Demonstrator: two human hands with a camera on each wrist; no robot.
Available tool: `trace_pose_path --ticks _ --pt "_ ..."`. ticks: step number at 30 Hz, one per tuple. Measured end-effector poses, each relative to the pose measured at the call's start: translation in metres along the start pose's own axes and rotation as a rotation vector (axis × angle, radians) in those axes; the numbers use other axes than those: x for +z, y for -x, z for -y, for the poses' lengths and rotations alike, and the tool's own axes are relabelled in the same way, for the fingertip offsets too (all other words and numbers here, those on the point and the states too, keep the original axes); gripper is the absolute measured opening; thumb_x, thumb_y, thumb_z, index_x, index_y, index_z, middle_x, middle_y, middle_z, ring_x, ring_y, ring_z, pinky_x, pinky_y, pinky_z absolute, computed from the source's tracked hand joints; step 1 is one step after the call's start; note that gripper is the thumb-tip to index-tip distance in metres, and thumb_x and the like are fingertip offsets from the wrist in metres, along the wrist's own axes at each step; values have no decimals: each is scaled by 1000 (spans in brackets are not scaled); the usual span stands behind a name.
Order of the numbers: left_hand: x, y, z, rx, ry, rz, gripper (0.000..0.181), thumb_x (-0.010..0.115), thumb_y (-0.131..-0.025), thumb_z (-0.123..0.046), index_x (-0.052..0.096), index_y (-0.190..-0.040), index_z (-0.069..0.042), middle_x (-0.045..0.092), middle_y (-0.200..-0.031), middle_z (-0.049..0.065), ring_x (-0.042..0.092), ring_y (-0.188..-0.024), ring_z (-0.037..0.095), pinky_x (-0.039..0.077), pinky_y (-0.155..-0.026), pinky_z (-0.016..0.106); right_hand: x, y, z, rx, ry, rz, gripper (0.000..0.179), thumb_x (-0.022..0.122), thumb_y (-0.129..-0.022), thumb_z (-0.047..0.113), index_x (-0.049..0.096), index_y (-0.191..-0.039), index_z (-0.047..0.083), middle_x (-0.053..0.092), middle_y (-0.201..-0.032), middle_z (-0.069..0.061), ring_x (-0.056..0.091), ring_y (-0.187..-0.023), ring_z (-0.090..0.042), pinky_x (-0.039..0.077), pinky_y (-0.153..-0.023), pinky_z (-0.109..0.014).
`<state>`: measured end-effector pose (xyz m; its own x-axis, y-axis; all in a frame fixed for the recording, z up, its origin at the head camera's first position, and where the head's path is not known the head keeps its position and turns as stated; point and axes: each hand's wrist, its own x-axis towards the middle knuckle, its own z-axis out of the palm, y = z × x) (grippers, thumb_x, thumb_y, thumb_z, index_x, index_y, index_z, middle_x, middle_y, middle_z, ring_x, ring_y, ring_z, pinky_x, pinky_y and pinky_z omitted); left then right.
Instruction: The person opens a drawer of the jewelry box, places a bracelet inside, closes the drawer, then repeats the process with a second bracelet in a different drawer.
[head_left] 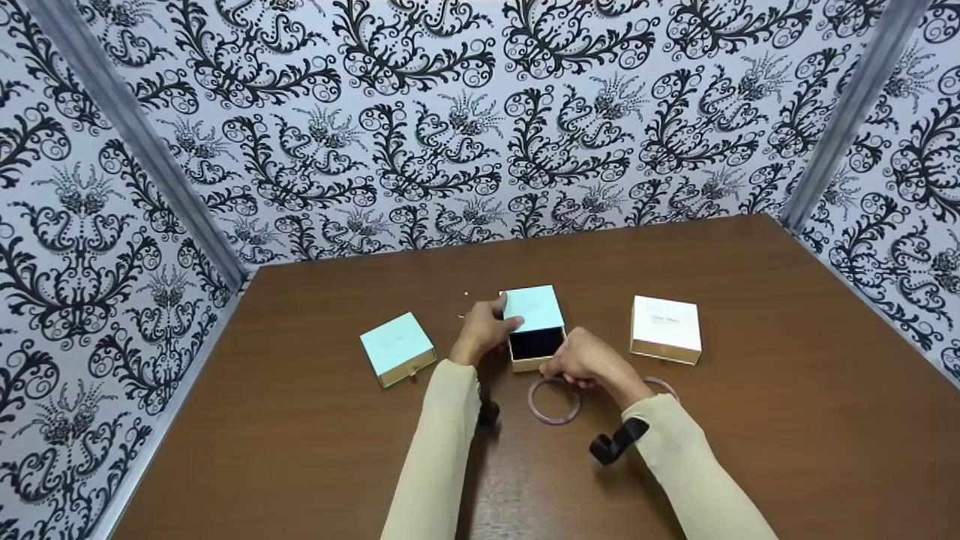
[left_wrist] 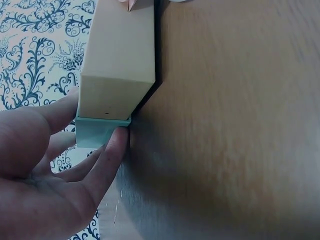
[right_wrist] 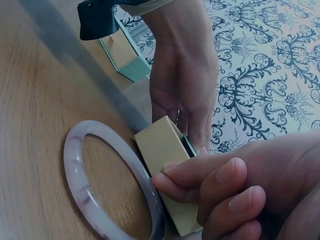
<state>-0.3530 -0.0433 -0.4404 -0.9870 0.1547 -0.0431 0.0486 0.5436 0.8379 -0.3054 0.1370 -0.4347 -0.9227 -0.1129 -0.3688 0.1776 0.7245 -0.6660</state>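
A small drawer-style box with a mint sleeve [head_left: 535, 306] sits mid-table, its cream drawer [head_left: 531, 365] pulled partly out. The drawer's dark inside shows in the head view. My left hand [head_left: 484, 331] grips the sleeve from the left, thumb on top; in the left wrist view, fingers hold the mint end [left_wrist: 92, 131]. At the drawer front my right hand [head_left: 591, 361] pinches the small pull with thumb and forefinger, the pull mostly hidden by the fingertips. A pale purple bangle [right_wrist: 72, 165] lies on the table just below the right hand, close to the drawer front.
A second mint box [head_left: 397, 343] stands closed on the left, a white-topped box [head_left: 665, 324] on the right. Another bangle [head_left: 661, 384] is partly hidden by the right forearm. Tiny bits lie behind the left hand. Patterned walls [head_left: 420, 150] bound the wooden table [head_left: 300, 420].
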Motion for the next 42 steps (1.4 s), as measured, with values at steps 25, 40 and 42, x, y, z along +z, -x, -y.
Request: trace_pose_path --ticks 25,40,42 --pt "0 1 2 31 4 -14 59 68 -96 -18 44 -148 -5 44 -153 16 52 -132 27 43 -112 38 3 5 0 -39 106 -15 27 80 -82 20 73 -59 8 44 -39 7 42 -36 -8 35 -37 -19" --pt "1 -2 2 26 9 -24 59 70 -95 -19 47 -147 -5 46 -151 18 42 -143 29 39 -116 40 4 13 0 -27 76 -44 26 79 -83 20 73 -62 5 46 -39 6 42 -35 -7 35 -36 -19" --pt "1 -2 1 24 8 -17 59 70 -95 -19 45 -148 -5 46 -152 18 43 -142 29 41 -115 40 4 15 0 -40 61 -54 25 79 -83 19 74 -63 5 45 -39 5 41 -35 -8 34 -36 -19"
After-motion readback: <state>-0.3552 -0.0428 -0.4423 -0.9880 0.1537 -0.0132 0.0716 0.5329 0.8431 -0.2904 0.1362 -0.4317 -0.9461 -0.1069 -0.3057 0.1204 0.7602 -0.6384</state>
